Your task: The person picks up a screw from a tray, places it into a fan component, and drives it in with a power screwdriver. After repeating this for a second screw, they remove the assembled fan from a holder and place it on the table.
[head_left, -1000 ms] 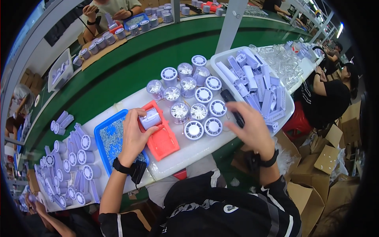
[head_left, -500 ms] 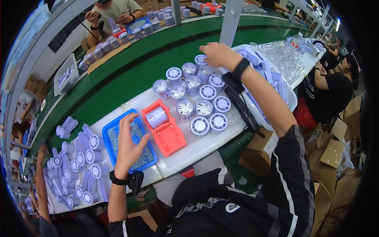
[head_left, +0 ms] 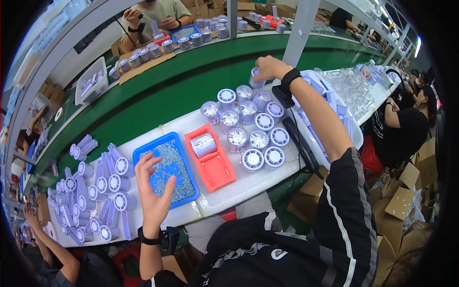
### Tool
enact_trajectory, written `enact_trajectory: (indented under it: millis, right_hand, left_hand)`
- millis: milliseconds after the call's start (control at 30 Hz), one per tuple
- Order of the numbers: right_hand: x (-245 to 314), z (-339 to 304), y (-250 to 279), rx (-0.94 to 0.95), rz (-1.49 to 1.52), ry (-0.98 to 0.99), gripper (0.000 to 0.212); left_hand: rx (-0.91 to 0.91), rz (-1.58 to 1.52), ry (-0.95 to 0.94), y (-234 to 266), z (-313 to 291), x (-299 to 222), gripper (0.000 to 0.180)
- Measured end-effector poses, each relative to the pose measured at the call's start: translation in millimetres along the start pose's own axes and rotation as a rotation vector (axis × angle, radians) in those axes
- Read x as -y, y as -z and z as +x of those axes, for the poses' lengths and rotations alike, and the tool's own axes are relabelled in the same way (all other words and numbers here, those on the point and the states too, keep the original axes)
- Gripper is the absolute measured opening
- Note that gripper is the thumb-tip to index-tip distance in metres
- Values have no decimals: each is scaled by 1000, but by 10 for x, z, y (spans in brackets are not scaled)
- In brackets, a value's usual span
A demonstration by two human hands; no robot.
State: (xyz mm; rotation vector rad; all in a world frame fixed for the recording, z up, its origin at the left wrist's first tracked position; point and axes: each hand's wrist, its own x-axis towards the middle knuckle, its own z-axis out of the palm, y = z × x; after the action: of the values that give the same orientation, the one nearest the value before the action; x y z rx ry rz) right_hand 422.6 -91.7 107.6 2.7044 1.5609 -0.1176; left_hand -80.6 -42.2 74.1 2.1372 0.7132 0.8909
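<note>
My right hand (head_left: 271, 68) is closed on a lavender cylindrical fan part (head_left: 257, 78) at the far end of the cluster. Its fingertips grip the part's top. Near it stand several similar parts, some with a lavender vented end (head_left: 253, 160) facing up, others with silver blades inside a clear rim (head_left: 237, 137). My left hand (head_left: 155, 191) hovers with fingers apart and nothing in it, over the near left edge of a blue tray (head_left: 196, 193) of small screws. Right of that tray, a red fixture (head_left: 221, 168) holds one lavender cylinder (head_left: 203, 145) in its far recess.
Many lavender handled housings (head_left: 125, 202) lie at the left. A white bin (head_left: 356, 136) of lavender pieces stands at the right, beside a black tool (head_left: 301, 146) with a cable. A green conveyor (head_left: 191, 79) runs behind, and a metal post (head_left: 299, 36) rises there.
My right hand has closed on the far fan part and seems to have raised it slightly. My left hand has drawn back toward me from above the screws. The whole view has shifted.
</note>
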Motion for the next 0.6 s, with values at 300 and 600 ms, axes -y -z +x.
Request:
enact_trajectory:
  millis: [300, 600]
  right_hand:
    - [466, -962, 865, -230, 454, 369, 61]
    - [1664, -1696, 61, 743, 735, 880, 53]
  left_hand:
    - [-121, -143, -336, -137, 12, -288, 51]
    - [502, -173, -448, -356, 140, -649, 71]
